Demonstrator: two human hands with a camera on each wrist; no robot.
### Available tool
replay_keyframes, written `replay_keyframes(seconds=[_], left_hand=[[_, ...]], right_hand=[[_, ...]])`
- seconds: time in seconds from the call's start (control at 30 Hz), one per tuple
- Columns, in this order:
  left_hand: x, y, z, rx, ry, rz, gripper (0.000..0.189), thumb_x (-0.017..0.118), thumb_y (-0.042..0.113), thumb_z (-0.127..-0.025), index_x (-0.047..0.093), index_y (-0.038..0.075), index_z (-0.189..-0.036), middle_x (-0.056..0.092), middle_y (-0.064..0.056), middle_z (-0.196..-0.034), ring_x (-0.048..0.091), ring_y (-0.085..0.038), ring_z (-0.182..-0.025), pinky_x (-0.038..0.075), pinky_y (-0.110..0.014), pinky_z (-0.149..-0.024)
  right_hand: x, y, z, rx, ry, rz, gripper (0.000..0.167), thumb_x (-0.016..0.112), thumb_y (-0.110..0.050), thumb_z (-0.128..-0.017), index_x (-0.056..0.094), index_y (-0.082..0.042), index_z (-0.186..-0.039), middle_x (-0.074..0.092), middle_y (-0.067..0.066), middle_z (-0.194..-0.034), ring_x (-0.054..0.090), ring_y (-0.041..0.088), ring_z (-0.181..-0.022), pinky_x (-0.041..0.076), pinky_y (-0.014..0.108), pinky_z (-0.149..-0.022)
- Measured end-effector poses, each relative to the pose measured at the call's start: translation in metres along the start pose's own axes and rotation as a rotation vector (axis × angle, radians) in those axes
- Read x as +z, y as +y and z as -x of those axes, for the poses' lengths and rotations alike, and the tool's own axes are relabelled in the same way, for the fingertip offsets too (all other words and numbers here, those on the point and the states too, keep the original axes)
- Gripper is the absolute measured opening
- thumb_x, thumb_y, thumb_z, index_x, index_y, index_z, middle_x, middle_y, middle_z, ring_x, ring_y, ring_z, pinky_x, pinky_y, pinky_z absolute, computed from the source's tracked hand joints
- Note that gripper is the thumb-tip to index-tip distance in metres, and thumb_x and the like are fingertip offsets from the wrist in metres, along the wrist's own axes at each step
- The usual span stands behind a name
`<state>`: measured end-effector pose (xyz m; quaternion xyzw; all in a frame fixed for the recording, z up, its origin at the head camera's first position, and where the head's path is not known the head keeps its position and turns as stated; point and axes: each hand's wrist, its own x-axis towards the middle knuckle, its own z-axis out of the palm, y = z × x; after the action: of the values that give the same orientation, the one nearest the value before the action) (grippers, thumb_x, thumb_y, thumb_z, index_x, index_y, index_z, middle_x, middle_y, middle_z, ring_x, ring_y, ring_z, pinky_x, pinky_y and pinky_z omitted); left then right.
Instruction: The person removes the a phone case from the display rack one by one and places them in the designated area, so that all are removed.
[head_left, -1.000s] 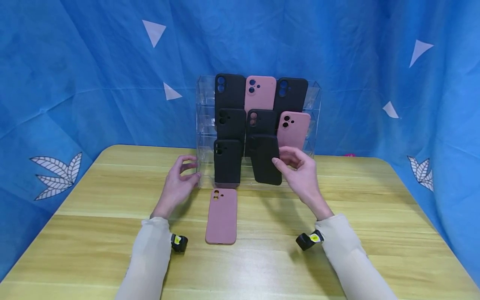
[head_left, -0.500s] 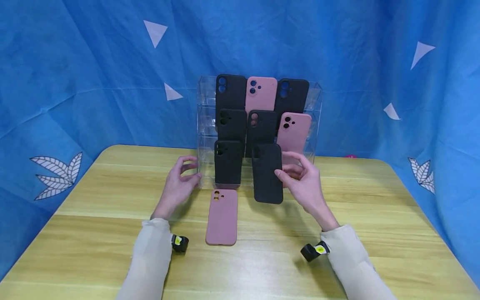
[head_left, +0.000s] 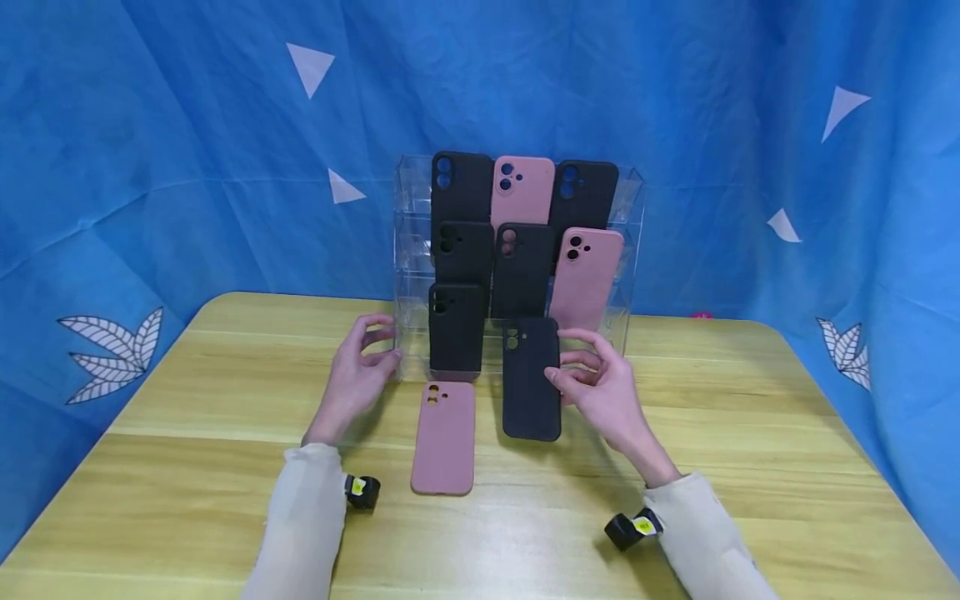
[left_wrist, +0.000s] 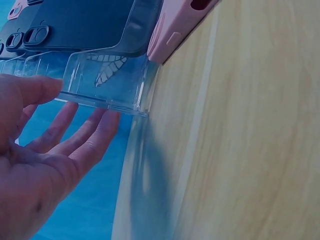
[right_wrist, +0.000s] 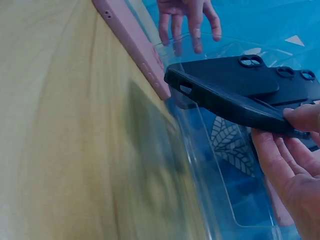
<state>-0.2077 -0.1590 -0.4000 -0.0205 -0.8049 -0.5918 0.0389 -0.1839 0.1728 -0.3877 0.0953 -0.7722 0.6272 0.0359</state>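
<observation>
A clear acrylic display stand [head_left: 633, 242] stands on the table, holding black and pink phone cases in stepped rows. My right hand [head_left: 603, 379] pinches a black phone case [head_left: 531, 392] by its right edge, thumb in front and fingers behind. That case is upright, in front of the stand's lowest tier; the right wrist view shows its edge [right_wrist: 225, 102] off the table. My left hand [head_left: 358, 367] touches the stand's left side with fingers spread and loosely bent; the left wrist view shows its thumb and fingertips at the clear side wall [left_wrist: 107, 80]. A pink phone case [head_left: 444, 442] lies flat in front.
The lowest tier bears a black case [head_left: 456, 329] at its left. In the middle row a pink case [head_left: 587, 279] leans at the right. Wooden table [head_left: 750, 433] extends to both sides, with a blue curtain [head_left: 225, 167] behind.
My right hand has drawn the black case down and toward me from the stand's lower tier, and its camera cutout now shows clearly. My left hand has stayed at the stand's side.
</observation>
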Motion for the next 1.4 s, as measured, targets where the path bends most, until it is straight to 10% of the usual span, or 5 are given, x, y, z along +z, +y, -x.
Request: replay_keyframes(seconds=[1.4], left_hand=[[0.001,0.003,-0.002,-0.041,0.013,-0.032,0.045,0.064,0.01,-0.1,0.049,0.02,-0.141,0.058,-0.016,-0.143,0.065,-0.04,-0.123,0.061,-0.043,-0.09]], right_hand=[[0.02,0.012,0.021,0.113,-0.241,0.088,0.061,0.075,0.002,-0.088,0.055,-0.014,-0.143,0.059,0.026,-0.125,0.071,0.017,-0.08,0.064,0.043,-0.059]])
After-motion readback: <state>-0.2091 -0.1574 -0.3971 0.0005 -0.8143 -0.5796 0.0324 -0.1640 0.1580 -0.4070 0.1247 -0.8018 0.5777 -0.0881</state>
